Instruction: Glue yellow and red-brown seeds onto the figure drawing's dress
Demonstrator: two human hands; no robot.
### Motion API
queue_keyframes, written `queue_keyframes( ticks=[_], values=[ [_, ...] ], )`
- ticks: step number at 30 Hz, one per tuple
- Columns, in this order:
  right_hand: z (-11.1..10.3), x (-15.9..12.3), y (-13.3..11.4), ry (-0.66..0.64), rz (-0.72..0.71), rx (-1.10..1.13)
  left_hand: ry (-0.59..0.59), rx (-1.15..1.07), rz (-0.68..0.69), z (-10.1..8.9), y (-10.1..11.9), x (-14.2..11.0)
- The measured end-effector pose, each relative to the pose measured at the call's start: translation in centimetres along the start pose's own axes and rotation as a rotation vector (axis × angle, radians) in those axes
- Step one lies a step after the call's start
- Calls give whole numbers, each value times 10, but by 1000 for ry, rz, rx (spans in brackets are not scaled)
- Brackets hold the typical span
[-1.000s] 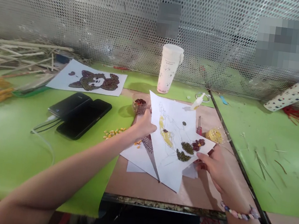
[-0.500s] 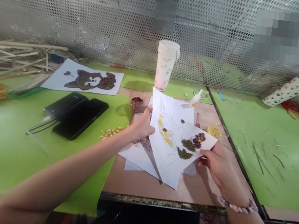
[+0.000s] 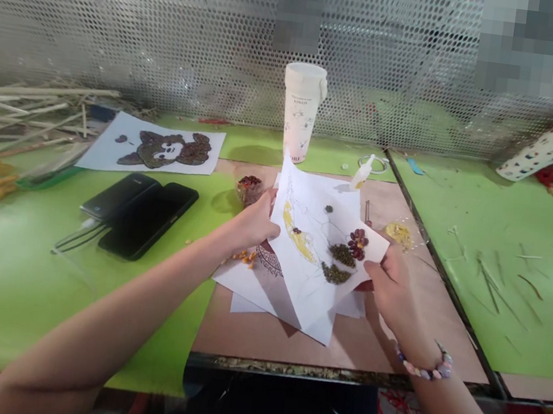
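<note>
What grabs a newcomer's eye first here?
The white sheet at the centre, its side edges held in the left hand and right hand, with a dark red flower shape and green clusters toward its right side. Next, the tall white cup standing behind it, then the dark animal picture lying at the back left.

The left hand [image 3: 260, 222] and the right hand [image 3: 390, 288], two in total, are gripping one held sheet [image 3: 310, 238]. Three green patches [image 3: 335, 274] and one red flower [image 3: 357, 243] are lying nearer the right hand. At least two lower sheets [image 3: 256, 293] are lying below the hands; overlap is hiding the total. Two cups are standing: a handled cup [image 3: 302, 113] beyond the left hand, a spotted cup [image 3: 548, 153] far right of the right hand. One phone [image 3: 151, 224] and one power bank [image 3: 119, 196] are resting left of the left hand.
</note>
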State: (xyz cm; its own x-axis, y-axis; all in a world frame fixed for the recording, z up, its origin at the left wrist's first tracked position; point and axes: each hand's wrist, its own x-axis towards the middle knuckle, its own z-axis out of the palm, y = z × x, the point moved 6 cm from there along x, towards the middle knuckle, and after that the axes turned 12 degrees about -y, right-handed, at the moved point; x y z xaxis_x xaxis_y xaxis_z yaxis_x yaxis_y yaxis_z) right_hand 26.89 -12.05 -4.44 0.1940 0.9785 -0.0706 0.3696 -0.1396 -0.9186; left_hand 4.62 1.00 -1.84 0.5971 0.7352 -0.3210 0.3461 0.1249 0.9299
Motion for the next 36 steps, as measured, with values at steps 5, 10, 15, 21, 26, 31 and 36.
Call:
queue_keyframes(
  ticks=[5, 10, 15, 21, 26, 31, 36],
  values=[
    [2, 2, -7, -6, -44, 35, -1, -25, -54, 2, 9, -5],
    [5, 2, -5, -17, -2, 78, -6, -2, -39, -1, 6, -2],
    [1, -1, -7, 4, 37, 81, -16, 57, -44, -1, 4, -1],
    [-8, 4, -16, 86, 88, 291, -4, 37, 71, -5, 6, 3],
    [-5, 5, -12, 210, 73, 444, 85, -84, 118, -13, -4, 11],
    [-4, 2, -17, 251, 46, 553, 97, -238, 121, -13, -4, 9],
    [-18, 3, -23, 337, 8, 625, 63, -356, 106, -12, -5, 8]
  ],
)
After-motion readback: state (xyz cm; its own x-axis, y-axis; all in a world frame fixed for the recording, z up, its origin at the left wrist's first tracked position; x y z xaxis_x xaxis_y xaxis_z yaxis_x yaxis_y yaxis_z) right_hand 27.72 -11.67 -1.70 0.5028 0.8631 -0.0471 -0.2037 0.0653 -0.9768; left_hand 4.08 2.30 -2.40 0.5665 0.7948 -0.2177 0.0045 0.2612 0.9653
